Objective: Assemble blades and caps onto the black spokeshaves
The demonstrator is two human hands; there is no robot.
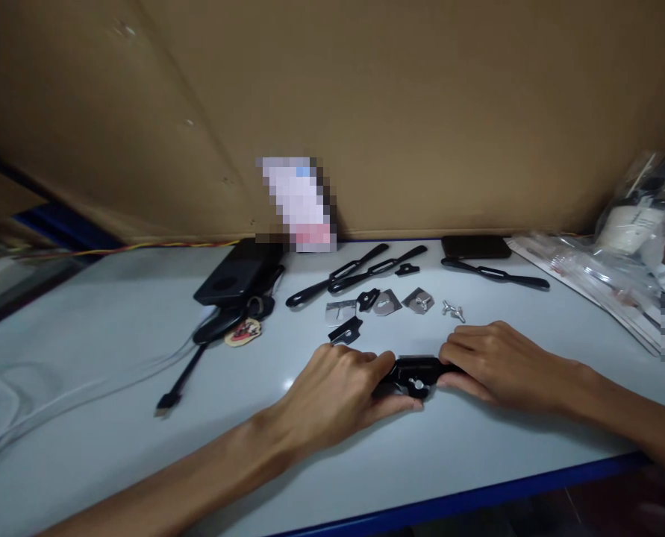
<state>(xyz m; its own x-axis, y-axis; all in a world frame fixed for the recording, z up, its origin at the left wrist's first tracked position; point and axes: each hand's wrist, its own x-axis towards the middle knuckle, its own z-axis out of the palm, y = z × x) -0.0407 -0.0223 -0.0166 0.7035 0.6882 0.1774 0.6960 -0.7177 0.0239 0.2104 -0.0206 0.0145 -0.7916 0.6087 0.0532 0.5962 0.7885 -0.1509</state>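
Observation:
Close to the table's front edge I hold a black spokeshave (pixel 420 371) by both ends. My left hand (pixel 346 380) is closed round its left handle, the thumb stretched along below the middle. Round the right handle my right hand (pixel 489 365) is closed too. A silver screw (pixel 419 385) shows on the cap in the middle; the handles are mostly hidden by my fingers. Behind my hands lie flat metal blades (pixel 386 303), dark caps (pixel 347 331) and silver thumbscrews (pixel 454 310). Farther back are more spokeshave bodies (pixel 377 268), one (pixel 494 274) lying to the right.
At the back left sit a black box-like device (pixel 231 272), a cable (pixel 182 377) and a round tag (pixel 243 333). A dark phone-like slab (pixel 476 247) lies at the back. Clear plastic packaging (pixel 595 268) covers the right side. A brown panel (pixel 399 112) rises behind the table.

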